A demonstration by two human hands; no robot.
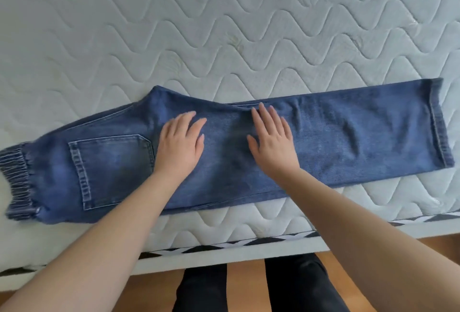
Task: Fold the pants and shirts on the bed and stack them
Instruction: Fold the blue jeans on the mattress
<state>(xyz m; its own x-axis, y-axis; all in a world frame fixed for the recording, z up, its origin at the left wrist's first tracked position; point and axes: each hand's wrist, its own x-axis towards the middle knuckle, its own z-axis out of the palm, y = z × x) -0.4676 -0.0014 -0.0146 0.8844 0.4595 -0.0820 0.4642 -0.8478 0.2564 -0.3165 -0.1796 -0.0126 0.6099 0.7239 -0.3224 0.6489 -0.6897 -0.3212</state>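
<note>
Blue denim pants (348, 134) lie along the near part of the bed, folded lengthwise with one leg over the other. The elastic waistband is at the far left, the leg hems at the right, and a back pocket faces up. My left hand (180, 142) rests flat on the seat area just right of the pocket, fingers straight. My right hand (272, 137) lies flat on the thigh area beside it, fingers spread. No shirts are in view.
The white quilted mattress (224, 25) fills the far half of the view. Its near edge with black-and-white trim (224, 244) runs below the pants. Beyond that edge are a wooden floor and my dark-trousered legs (249, 286).
</note>
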